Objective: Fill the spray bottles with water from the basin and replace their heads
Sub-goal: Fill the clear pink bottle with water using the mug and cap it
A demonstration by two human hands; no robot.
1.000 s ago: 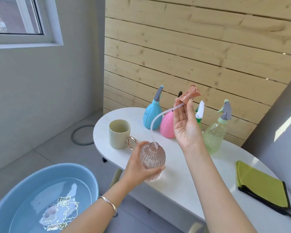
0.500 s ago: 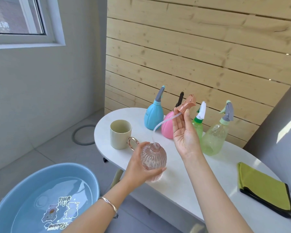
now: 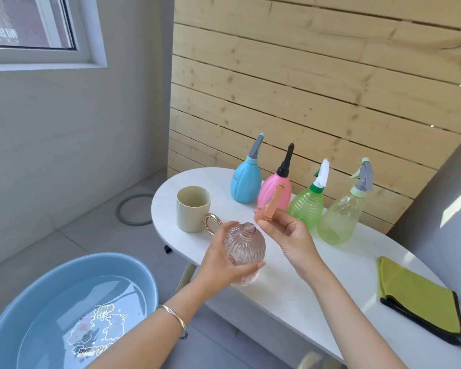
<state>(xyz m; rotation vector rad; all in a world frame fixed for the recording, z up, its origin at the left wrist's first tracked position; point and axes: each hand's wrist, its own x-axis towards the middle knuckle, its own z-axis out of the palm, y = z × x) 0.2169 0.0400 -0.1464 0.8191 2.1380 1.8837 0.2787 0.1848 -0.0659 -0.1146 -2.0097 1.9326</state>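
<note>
Left hand (image 3: 218, 259) grips ribbed bottle (image 3: 246, 245), neck open, seemingly empty. Right hand (image 3: 290, 235) pinches spray head (image 3: 270, 206). Filling from basin (image 3: 144, 283) pending; four far bottles (image 3: 306, 206) capped.

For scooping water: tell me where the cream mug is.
Head view: the cream mug stands at the left end of the white table, beside the left hand, with the blue spray bottle behind it to the right.

Ribbed pink bottle (image 3: 245, 245); blue basin (image 3: 64, 272); green cloth (image 3: 415, 296).
</note>
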